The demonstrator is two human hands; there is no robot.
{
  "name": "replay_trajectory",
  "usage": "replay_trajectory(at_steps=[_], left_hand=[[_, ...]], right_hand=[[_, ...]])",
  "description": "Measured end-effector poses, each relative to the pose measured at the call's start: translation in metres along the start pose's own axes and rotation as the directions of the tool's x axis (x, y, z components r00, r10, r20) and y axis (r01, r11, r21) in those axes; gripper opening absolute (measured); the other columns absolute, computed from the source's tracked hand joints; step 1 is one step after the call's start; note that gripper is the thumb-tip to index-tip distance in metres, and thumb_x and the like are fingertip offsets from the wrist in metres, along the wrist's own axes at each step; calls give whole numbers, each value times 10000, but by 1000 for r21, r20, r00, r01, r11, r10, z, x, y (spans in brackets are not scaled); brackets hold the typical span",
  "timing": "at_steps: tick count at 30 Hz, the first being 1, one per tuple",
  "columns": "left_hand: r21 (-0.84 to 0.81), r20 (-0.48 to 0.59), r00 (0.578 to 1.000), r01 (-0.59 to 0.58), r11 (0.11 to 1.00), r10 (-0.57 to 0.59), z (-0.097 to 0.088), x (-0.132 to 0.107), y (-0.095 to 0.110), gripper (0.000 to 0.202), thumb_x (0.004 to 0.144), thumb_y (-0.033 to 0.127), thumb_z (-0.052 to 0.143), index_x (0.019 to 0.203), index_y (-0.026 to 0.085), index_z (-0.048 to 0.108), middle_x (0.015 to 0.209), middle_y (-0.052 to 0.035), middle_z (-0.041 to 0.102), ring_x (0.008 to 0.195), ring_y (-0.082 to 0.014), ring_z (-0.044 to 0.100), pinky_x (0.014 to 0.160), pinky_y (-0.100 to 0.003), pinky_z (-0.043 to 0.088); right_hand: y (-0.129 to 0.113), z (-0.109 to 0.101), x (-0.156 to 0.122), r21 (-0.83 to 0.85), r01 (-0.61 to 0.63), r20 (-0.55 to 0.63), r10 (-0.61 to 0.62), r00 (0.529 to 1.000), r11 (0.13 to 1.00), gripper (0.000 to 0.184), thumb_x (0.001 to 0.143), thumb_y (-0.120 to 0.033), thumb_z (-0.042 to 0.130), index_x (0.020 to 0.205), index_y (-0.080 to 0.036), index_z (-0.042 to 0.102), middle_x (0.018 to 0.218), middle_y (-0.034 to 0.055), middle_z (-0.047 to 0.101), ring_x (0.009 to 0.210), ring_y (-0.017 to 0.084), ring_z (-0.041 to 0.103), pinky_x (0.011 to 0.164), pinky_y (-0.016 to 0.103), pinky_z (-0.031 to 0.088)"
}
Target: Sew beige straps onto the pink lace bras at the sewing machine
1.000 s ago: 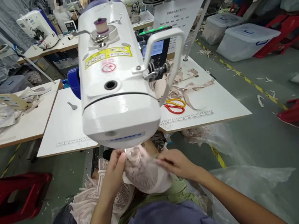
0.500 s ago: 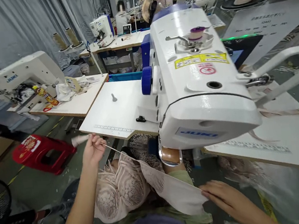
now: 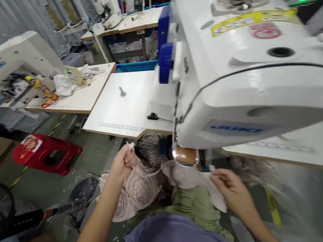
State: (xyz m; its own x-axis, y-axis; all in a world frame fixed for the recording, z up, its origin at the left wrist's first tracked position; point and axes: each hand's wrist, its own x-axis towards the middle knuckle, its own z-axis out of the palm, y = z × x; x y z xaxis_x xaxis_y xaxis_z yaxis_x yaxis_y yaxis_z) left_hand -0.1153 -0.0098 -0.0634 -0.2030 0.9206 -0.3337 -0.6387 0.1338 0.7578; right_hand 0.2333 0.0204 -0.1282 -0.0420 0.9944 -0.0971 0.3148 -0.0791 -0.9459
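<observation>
My left hand is closed, pinching a thin pale strap end of a pink lace garment that lies bunched on my lap. My right hand is blurred and grips the garment's pale fabric edge lower right. Both hands sit just under the head of a big white sewing machine, whose metal foot area is between them. The strap runs from my left hand down toward the lace.
The white sewing table holds a printed ruler strip along its edge. A red plastic stool stands on the floor at left. Another sewing machine sits on a cluttered table at far left, and a further one behind.
My left hand has come in from the outstretched left toward the machine, slackening the strap. My right hand has risen and bunched the fabric edge. The view has tilted closer to the machine.
</observation>
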Motion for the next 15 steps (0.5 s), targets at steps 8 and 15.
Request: replay_trajectory(at_steps=[8,15], left_hand=[[694,253,960,-93,713,-121,85,-32,-62,255,859,286,692,654,149,631,580,32,511,547,-88,410,526,-206,284],[810,366,931,-313,496,-10,79,-11,-73,159,821,247,720,675,199,678,647,-18,597,642,-179,518,600,-243,355]], right_hand=[[-67,24,11,-40,232,513,-180,839,972,387,919,-521,588,1053,-181,713,797,33,699,648,151,571,593,251,404],[-65,12,32,-117,303,599,-176,781,946,123,898,-263,607,860,-184,693,799,7,692,731,147,590,680,255,387]])
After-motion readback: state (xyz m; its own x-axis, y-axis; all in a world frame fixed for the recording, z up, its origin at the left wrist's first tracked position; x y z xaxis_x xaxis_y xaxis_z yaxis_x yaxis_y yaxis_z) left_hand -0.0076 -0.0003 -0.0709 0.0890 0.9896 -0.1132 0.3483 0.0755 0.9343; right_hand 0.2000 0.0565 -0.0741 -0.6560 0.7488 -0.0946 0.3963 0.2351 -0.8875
